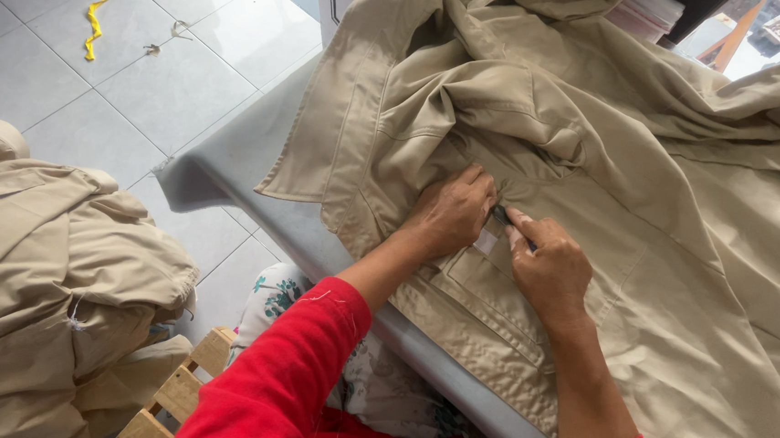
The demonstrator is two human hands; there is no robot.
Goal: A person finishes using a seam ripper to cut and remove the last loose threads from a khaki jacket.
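Note:
A beige garment (604, 140) lies spread and bunched on a grey table (248, 156). My left hand (449, 213) presses down on the fabric by a pocket flap, fingers curled against a fold. Just to its right, my right hand (549, 263) pinches a small dark tool (502, 215) at the pocket's edge, beside a small white label (486, 241). Both hands touch the cloth and nearly meet. I wear red sleeves (282, 382).
A pile of similar beige garments (37, 271) sits on the left over a wooden slatted seat (165, 408). Grey floor tiles (124, 73) carry a yellow strip (95, 25) and thread scraps. A stack of pale papers (646, 14) lies at the table's far side.

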